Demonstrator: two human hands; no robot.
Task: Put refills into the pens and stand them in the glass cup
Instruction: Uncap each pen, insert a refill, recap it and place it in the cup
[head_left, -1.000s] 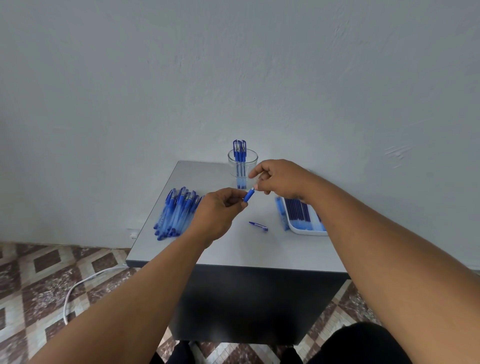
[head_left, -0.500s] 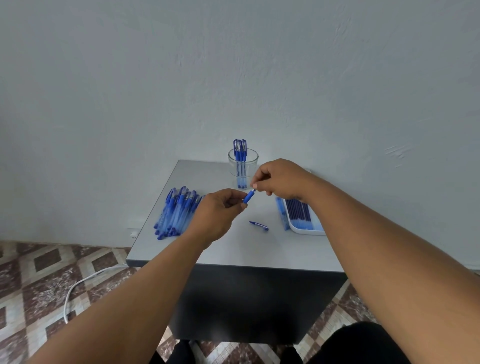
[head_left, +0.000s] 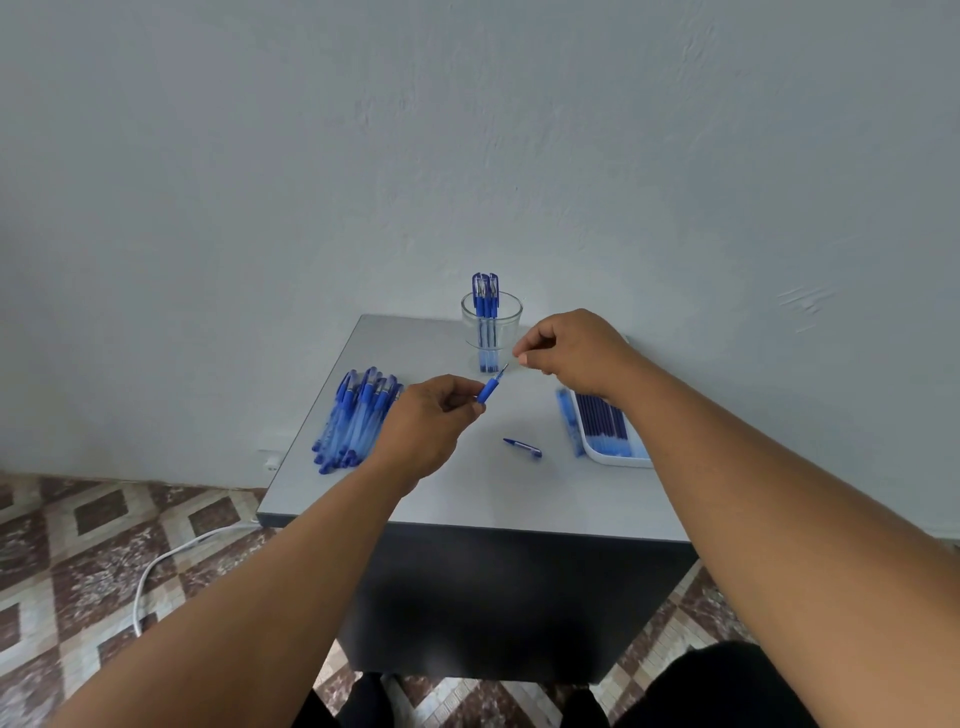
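Note:
My left hand (head_left: 431, 421) grips a blue pen (head_left: 490, 388) over the middle of the grey table (head_left: 467, 499); its blue grip and thin tip point up and right. My right hand (head_left: 571, 353) hovers just right of the tip, apart from it, thumb and fingers curled together with nothing visible between them. Behind the hands stands the glass cup (head_left: 506, 332) with several capped blue pens (head_left: 484, 293) upright in it. A pile of blue pens (head_left: 353, 421) lies at the left. A white tray (head_left: 618, 460) at the right holds dark refills (head_left: 602, 421).
A loose blue pen cap (head_left: 522, 447) lies on the table between the hands and the tray. A blurred blue pen part (head_left: 567, 421) lies along the tray's left side. The table stands against a pale wall. A white cable (head_left: 171, 561) runs over the tiled floor at the left.
My right hand has let go of the pen's front end and drawn back up and to the right. The pen's thin tip now shows bare. My left hand has kept hold of the pen.

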